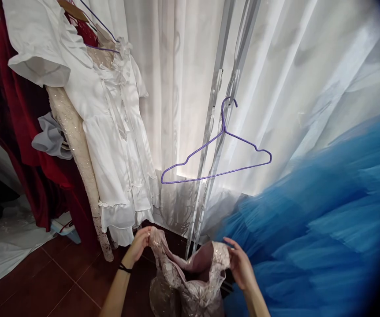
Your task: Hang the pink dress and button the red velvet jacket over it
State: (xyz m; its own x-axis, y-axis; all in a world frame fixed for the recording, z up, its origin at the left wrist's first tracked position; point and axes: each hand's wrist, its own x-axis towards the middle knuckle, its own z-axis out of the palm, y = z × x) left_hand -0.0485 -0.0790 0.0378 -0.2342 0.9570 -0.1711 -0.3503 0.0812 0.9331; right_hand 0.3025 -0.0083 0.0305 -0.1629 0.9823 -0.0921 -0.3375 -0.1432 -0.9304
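Observation:
A pale pink dress point(199, 290) with a shiny, lacy bodice is held up by its shoulders at the bottom middle. My left hand point(140, 243) pinches its left shoulder strap; a dark band circles that wrist. At the other shoulder, my right hand point(239, 264) grips the fabric, with one finger stretched out and the thumb side partly hidden. The neckline gapes between the two hands. Above the dress, a purple hanger point(216, 174) hangs by itself in front of the metal poles. The lower part of the dress runs out of view.
White ruffled dress point(110, 132), beige sparkly garment point(74, 145) and dark red garments point(21, 114) hang at the left. Blue tulle point(329, 220) fills the right side. Metal poles point(206, 189) stand before white curtains point(183, 66). A light blue box point(72, 233) sits on the tiled floor point(64, 281).

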